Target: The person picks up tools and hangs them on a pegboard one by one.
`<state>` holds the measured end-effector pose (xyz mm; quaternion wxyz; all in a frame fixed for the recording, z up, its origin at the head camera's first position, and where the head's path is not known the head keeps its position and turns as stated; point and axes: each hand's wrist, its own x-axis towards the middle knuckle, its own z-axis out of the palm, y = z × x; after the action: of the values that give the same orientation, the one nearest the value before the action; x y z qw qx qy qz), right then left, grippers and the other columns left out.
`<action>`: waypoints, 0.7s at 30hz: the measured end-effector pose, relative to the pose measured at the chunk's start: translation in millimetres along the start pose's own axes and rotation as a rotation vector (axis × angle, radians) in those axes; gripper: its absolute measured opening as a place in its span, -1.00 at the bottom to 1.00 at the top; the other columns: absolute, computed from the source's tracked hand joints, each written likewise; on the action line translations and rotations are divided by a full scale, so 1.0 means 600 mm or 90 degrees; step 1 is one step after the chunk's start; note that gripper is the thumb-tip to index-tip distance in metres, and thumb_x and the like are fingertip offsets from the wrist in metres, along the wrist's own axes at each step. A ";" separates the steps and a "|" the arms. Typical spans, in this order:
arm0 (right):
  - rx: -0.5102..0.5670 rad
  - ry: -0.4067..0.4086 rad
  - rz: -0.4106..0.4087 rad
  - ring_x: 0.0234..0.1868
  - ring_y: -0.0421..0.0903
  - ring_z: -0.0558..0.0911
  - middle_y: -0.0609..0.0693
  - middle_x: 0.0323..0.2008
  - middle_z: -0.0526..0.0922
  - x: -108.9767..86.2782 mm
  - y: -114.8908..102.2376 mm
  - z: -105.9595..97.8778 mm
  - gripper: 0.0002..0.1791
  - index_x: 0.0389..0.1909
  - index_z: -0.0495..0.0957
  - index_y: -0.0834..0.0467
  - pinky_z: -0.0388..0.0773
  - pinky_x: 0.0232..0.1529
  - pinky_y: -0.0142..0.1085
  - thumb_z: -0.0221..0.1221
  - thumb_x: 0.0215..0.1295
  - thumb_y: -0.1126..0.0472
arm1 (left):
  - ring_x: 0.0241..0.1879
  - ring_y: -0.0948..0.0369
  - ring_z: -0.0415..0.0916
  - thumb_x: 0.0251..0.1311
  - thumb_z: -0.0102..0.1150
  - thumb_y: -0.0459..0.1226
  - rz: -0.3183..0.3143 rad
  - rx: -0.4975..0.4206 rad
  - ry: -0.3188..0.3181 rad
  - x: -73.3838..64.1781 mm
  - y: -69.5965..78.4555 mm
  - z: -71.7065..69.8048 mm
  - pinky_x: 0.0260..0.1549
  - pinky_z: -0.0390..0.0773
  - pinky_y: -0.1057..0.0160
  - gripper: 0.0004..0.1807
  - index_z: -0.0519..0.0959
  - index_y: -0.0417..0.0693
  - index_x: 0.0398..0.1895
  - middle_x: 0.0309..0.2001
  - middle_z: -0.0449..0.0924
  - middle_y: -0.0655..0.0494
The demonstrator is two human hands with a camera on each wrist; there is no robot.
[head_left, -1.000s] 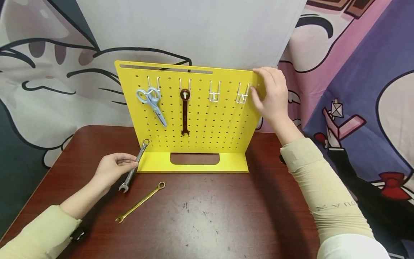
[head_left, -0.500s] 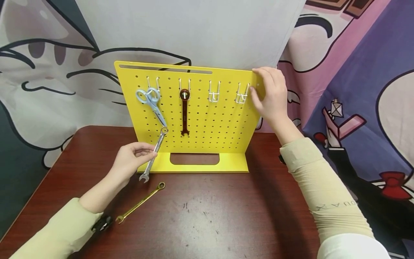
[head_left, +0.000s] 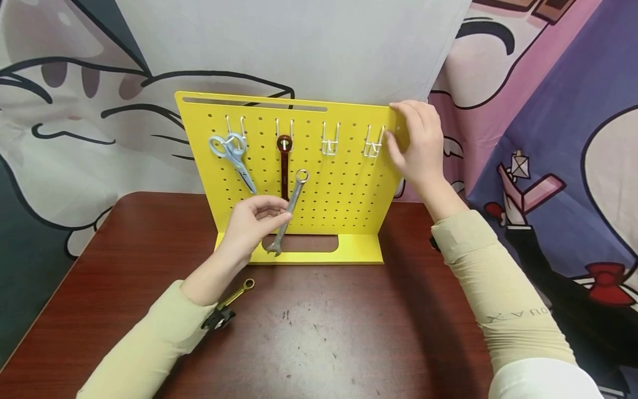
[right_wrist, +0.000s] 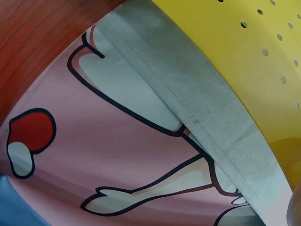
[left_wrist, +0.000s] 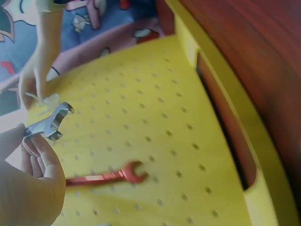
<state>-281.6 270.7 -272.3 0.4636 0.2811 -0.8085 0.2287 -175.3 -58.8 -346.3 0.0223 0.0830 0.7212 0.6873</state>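
Note:
My left hand (head_left: pixel 254 224) pinches a silver combination wrench (head_left: pixel 289 213) between thumb and fingers, ring end up, in front of a yellow pegboard (head_left: pixel 344 205). In the left wrist view the wrench's open end (left_wrist: pixel 55 123) sticks out past the fingers. At the board's upper right corner my right hand (head_left: pixel 418 144) grips the edge, thumb on the front face. A dark red wrench (head_left: pixel 284 166) hangs on a white hook, its lower end hidden by the left hand. Light blue scissors (head_left: pixel 236 158) hang left of it. A gold wrench (head_left: pixel 236 293) lies on the table, partly covered by the left wrist.
Two white hooks with nothing on them, a middle one (head_left: pixel 329 145) and a right one (head_left: pixel 372 148), sit on the board. The board stands on a reddish-brown table (head_left: pixel 319 332). Cartoon-printed cloth (head_left: pixel 528 111) hangs behind and to the right.
My left hand has carried the silver wrench right and up, from beside the board's lower left to in front of its middle. The right hand stays at the corner.

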 end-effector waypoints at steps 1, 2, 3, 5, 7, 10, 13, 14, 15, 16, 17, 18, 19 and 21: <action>0.000 0.001 0.000 0.22 0.29 0.55 0.29 0.14 0.67 0.001 0.000 0.000 -0.55 0.23 0.59 0.32 0.41 0.38 0.05 0.23 0.34 0.26 | -0.25 0.41 0.67 0.29 0.39 -0.46 0.007 -0.010 -0.001 0.004 0.004 0.008 -0.15 0.67 0.47 -0.71 0.67 -0.44 0.04 -0.33 0.70 0.41; -0.001 0.001 0.000 0.22 0.29 0.55 0.29 0.14 0.67 0.001 0.000 0.000 -0.55 0.23 0.59 0.31 0.41 0.38 0.05 0.23 0.34 0.26 | -0.25 0.40 0.66 0.28 0.39 -0.47 0.013 -0.018 -0.001 0.007 0.008 0.015 -0.15 0.67 0.47 -0.71 0.67 -0.44 0.03 -0.33 0.70 0.40; -0.003 0.001 -0.001 0.22 0.29 0.54 0.29 0.14 0.67 0.001 0.000 0.000 -0.55 0.23 0.59 0.32 0.41 0.38 0.05 0.23 0.35 0.26 | -0.25 0.40 0.65 0.28 0.38 -0.48 0.020 -0.028 -0.002 0.011 0.011 0.023 -0.15 0.66 0.47 -0.71 0.67 -0.45 0.03 -0.33 0.70 0.40; -0.004 0.001 -0.001 0.22 0.29 0.55 0.29 0.14 0.67 0.002 0.000 0.000 -0.55 0.23 0.59 0.32 0.42 0.38 0.05 0.22 0.35 0.26 | -0.25 0.38 0.63 0.27 0.38 -0.50 0.038 -0.046 -0.004 0.018 0.017 0.035 -0.14 0.66 0.46 -0.72 0.67 -0.46 0.02 -0.33 0.70 0.39; -0.006 -0.001 -0.002 0.22 0.29 0.55 0.29 0.14 0.66 0.002 0.000 0.000 -0.55 0.23 0.59 0.32 0.42 0.38 0.05 0.22 0.35 0.25 | -0.24 0.37 0.62 0.27 0.37 -0.50 0.052 -0.061 -0.005 0.025 0.023 0.046 -0.13 0.65 0.46 -0.73 0.67 -0.45 0.01 -0.32 0.71 0.37; -0.007 -0.005 -0.001 0.22 0.29 0.55 0.29 0.14 0.66 0.002 0.000 0.000 -0.55 0.23 0.59 0.32 0.42 0.38 0.05 0.23 0.35 0.26 | -0.23 0.35 0.60 0.28 0.37 -0.49 0.062 -0.080 -0.005 0.035 0.029 0.058 -0.14 0.64 0.45 -0.75 0.68 -0.44 0.00 -0.28 0.70 0.35; -0.010 -0.008 0.000 0.22 0.29 0.54 0.30 0.14 0.66 0.001 0.000 0.000 -0.55 0.23 0.58 0.32 0.42 0.39 0.05 0.23 0.35 0.26 | -0.21 0.34 0.60 0.30 0.36 -0.49 0.058 -0.099 -0.004 0.044 0.032 0.069 -0.13 0.64 0.44 -0.75 0.67 -0.44 0.01 -0.25 0.69 0.34; -0.010 -0.007 0.001 0.22 0.29 0.55 0.30 0.14 0.66 0.001 0.000 0.000 -0.55 0.23 0.58 0.32 0.42 0.39 0.05 0.22 0.35 0.26 | -0.21 0.34 0.60 0.31 0.36 -0.49 0.056 -0.103 -0.005 0.047 0.031 0.072 -0.12 0.64 0.44 -0.75 0.67 -0.44 0.02 -0.24 0.69 0.34; -0.009 -0.007 0.001 0.22 0.29 0.55 0.30 0.14 0.66 0.000 -0.001 -0.001 -0.55 0.23 0.58 0.32 0.42 0.39 0.05 0.22 0.35 0.26 | -0.20 0.34 0.60 0.31 0.35 -0.48 0.054 -0.107 -0.005 0.050 0.031 0.074 -0.11 0.64 0.44 -0.74 0.67 -0.43 0.03 -0.24 0.69 0.34; -0.009 -0.006 0.001 0.22 0.29 0.55 0.30 0.14 0.66 0.000 -0.001 -0.001 -0.54 0.23 0.58 0.32 0.42 0.39 0.05 0.22 0.35 0.26 | -0.20 0.34 0.60 0.32 0.35 -0.48 0.051 -0.112 -0.004 0.053 0.030 0.076 -0.10 0.65 0.44 -0.74 0.67 -0.44 0.03 -0.24 0.69 0.33; -0.009 -0.006 0.001 0.22 0.30 0.55 0.30 0.13 0.66 0.000 -0.001 -0.001 -0.54 0.23 0.58 0.33 0.42 0.39 0.05 0.22 0.34 0.26 | -0.19 0.34 0.60 0.33 0.34 -0.49 0.048 -0.117 -0.003 0.056 0.029 0.078 -0.09 0.65 0.45 -0.73 0.66 -0.45 0.04 -0.24 0.69 0.33; -0.009 -0.005 0.000 0.21 0.30 0.55 0.30 0.13 0.66 0.000 -0.001 -0.001 -0.54 0.23 0.58 0.33 0.42 0.39 0.05 0.22 0.34 0.26 | -0.20 0.34 0.60 0.33 0.34 -0.49 0.043 -0.120 0.000 0.059 0.028 0.080 -0.09 0.65 0.45 -0.73 0.66 -0.45 0.05 -0.24 0.69 0.33; -0.009 -0.005 -0.001 0.21 0.30 0.55 0.30 0.13 0.66 0.000 -0.001 -0.001 -0.54 0.23 0.58 0.33 0.42 0.39 0.05 0.22 0.34 0.26 | -0.20 0.35 0.60 0.33 0.34 -0.48 0.038 -0.122 0.002 0.061 0.028 0.081 -0.09 0.65 0.46 -0.73 0.66 -0.44 0.06 -0.25 0.68 0.32; -0.009 -0.005 -0.002 0.21 0.30 0.55 0.30 0.13 0.66 0.001 -0.001 -0.001 -0.54 0.23 0.58 0.33 0.42 0.39 0.04 0.22 0.35 0.26 | -0.21 0.35 0.61 0.33 0.34 -0.48 0.028 -0.126 0.008 0.065 0.027 0.083 -0.09 0.65 0.46 -0.72 0.66 -0.44 0.07 -0.26 0.69 0.30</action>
<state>-280.9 270.8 -271.5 0.4630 0.2800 -0.8114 0.2208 -205.0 -2.8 -329.6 0.0107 0.0924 0.6481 0.7559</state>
